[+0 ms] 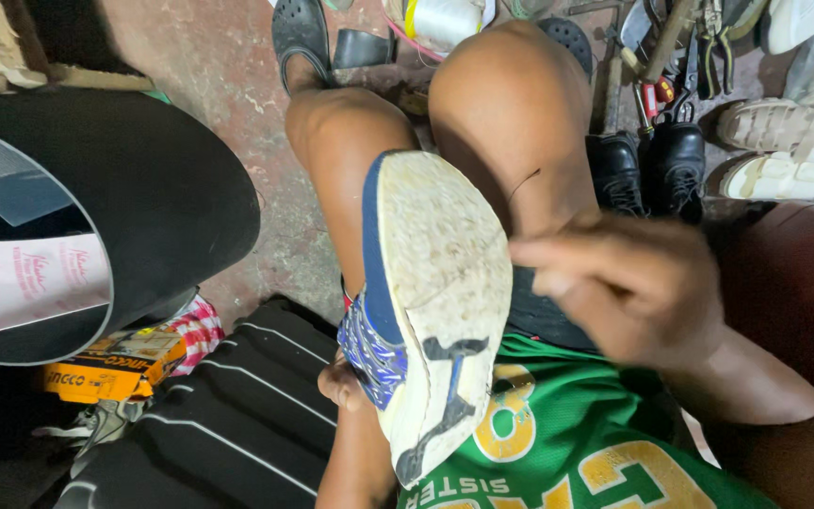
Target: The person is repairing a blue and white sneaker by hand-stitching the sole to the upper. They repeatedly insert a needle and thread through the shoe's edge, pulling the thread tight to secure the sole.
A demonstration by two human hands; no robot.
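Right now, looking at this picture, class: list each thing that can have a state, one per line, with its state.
Blue sneaker: sole turned up, worn and dirty, resting between the knees.
Left hand: under the sneaker, mostly hidden, supporting it.
Right hand: at the sole's edge, fingers pinched; blurred.
Thread: thin strand arcing up near the right hand.
Black dress shoes: paired, upright on the floor.
White sandals: lying side by side.
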